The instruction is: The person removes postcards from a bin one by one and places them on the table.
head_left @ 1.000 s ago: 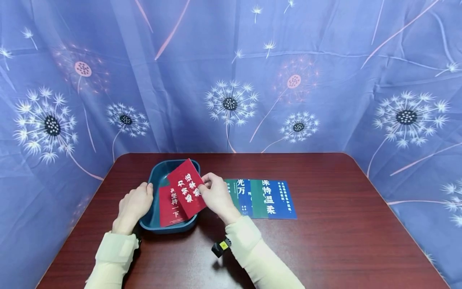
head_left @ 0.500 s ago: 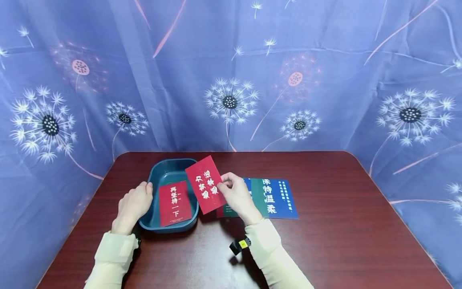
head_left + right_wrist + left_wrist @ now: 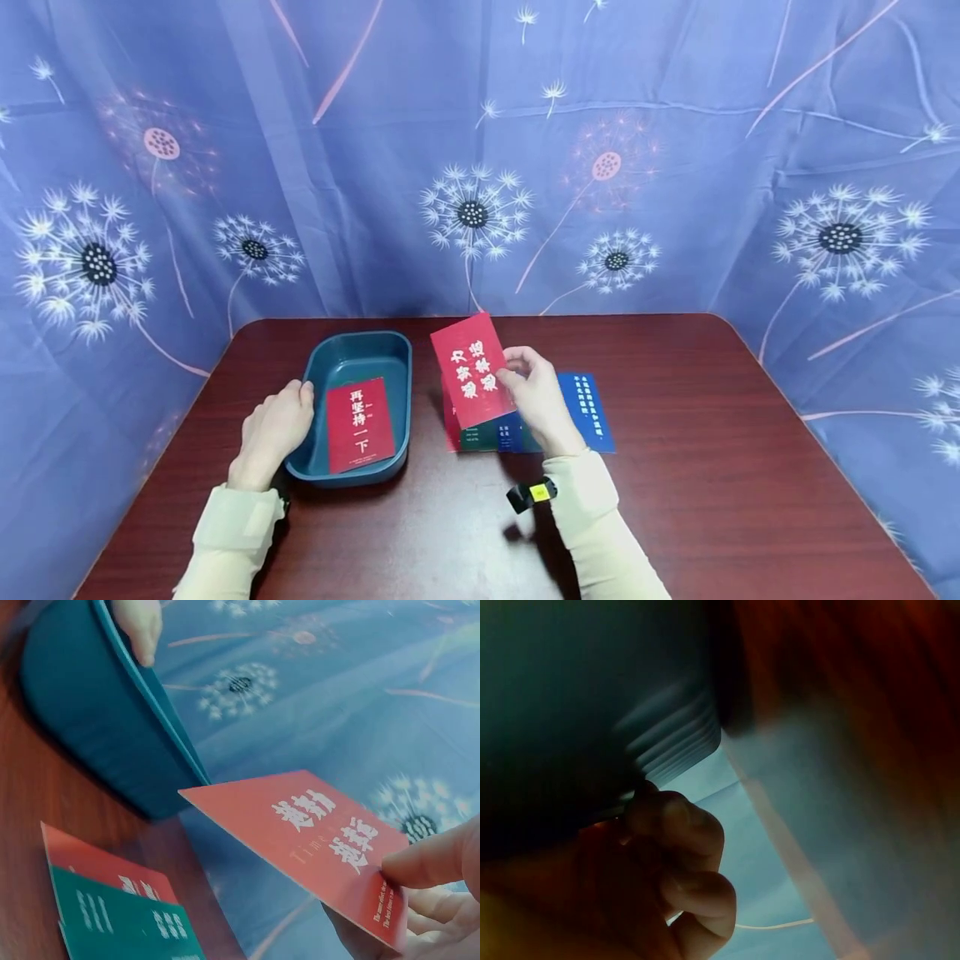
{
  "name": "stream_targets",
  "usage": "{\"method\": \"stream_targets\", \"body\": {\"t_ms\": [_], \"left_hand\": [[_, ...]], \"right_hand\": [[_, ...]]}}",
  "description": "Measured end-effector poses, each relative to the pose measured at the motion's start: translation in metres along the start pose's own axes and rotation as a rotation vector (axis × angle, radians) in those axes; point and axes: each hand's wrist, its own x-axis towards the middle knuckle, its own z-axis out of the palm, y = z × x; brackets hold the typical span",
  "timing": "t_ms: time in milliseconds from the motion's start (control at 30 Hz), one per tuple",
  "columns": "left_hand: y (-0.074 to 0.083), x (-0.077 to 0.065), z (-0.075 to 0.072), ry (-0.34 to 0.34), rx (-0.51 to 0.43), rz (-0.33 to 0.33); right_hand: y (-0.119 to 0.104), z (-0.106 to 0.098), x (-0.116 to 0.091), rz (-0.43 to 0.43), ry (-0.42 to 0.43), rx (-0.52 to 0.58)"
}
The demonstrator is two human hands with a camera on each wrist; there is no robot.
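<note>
My right hand (image 3: 542, 396) pinches a red card (image 3: 472, 371) with white characters by its right edge, thumb on top, fingers beneath. The card is tilted and held above a row of overlapping cards. In the right wrist view, the held card (image 3: 307, 847) hangs clear of that row. On the left, my left hand (image 3: 276, 425) grips the rim of a teal plastic bin (image 3: 358, 350), with curled fingers (image 3: 697, 825) seen in the dark left wrist view. Inside the bin lies another red card (image 3: 360, 425) with white characters.
Partly hidden under the right hand, a row of overlapping cards lies on the dark red table (image 3: 712, 467), with a blue card (image 3: 587, 412) at its right end and a green card (image 3: 105, 915) near a red one at its left. A blue dandelion-patterned curtain (image 3: 360, 208) surrounds the table.
My right hand has moved right, carrying the red card from over the bin to above the row of cards. My left hand stays on the bin's rim.
</note>
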Motion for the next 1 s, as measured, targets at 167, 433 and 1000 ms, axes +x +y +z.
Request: {"method": "stream_targets", "body": {"t_ms": [167, 433, 1000], "left_hand": [[0.0, 0.002, -0.001, -0.007, 0.003, -0.005], [0.0, 0.001, 0.001, -0.01, -0.006, -0.004], [0.003, -0.001, -0.001, -0.015, -0.006, -0.012]], "right_hand": [[0.003, -0.019, 0.005, 0.023, 0.024, 0.064], [0.01, -0.059, 0.012, 0.067, 0.093, 0.062], [0.034, -0.129, 0.011, 0.191, 0.175, -0.059]]}}
